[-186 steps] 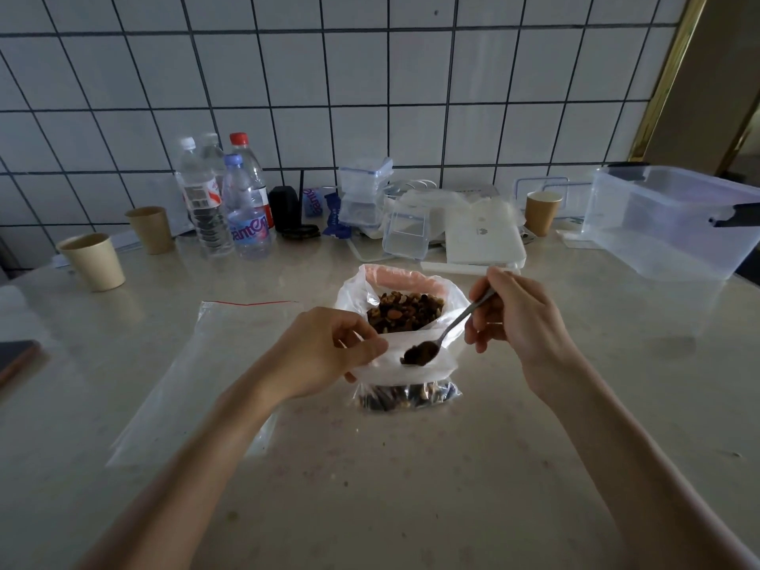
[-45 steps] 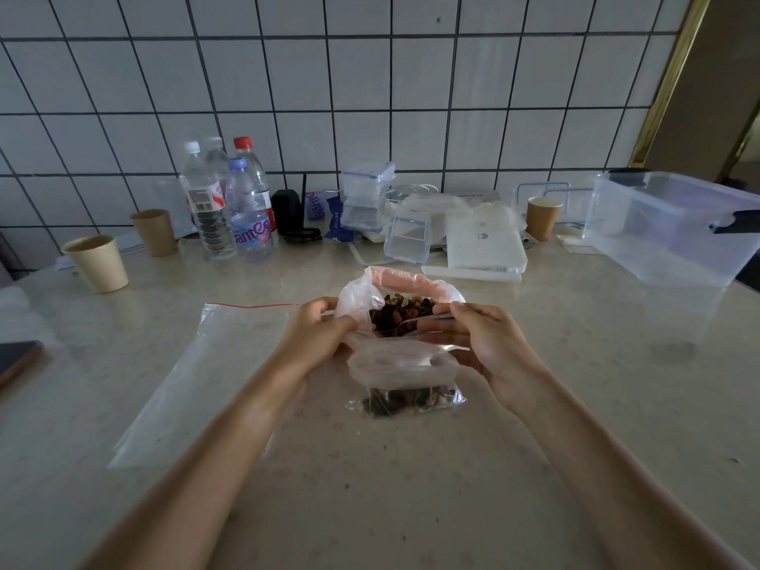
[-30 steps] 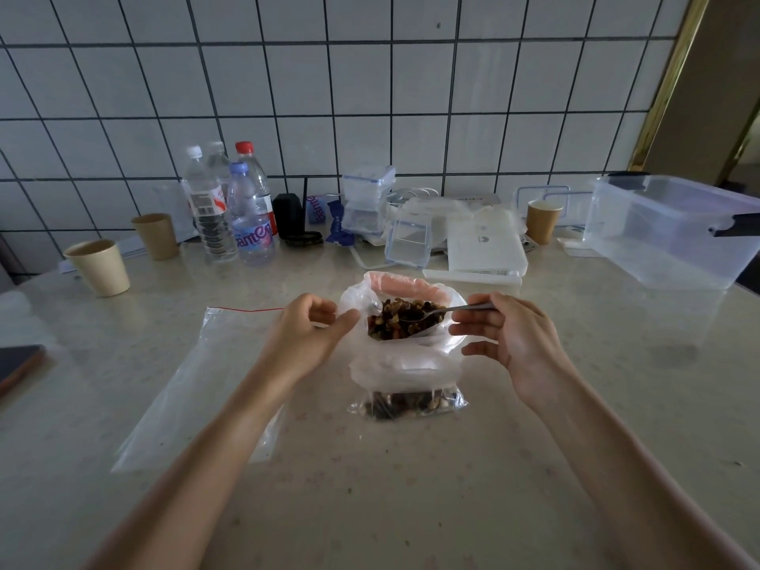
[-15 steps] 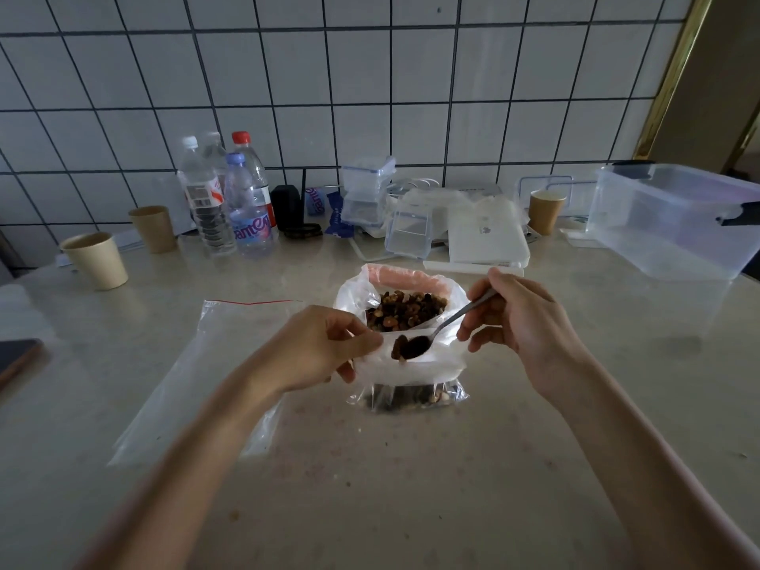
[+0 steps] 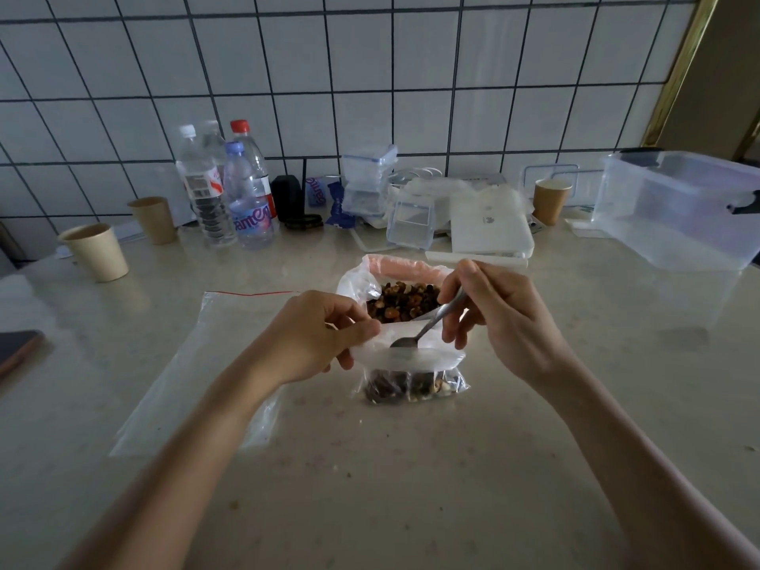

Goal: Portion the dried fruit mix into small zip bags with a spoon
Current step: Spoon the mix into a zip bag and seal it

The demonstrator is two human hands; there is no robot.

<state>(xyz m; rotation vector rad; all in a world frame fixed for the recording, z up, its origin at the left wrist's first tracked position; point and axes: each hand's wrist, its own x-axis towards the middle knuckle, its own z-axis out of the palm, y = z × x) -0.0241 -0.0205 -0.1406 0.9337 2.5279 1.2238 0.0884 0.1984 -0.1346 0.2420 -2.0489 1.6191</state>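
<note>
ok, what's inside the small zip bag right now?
Dried fruit mix fills the small zip bag's bottom, and the spoon bowl dips into its mouth. The bag's film blurs whatever the spoon carries.

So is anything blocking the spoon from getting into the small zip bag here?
Nothing visible does. The left hand pinches the small zip bag open at its rim, and the spoon, held by the right hand, already has its bowl at the mouth.
</note>
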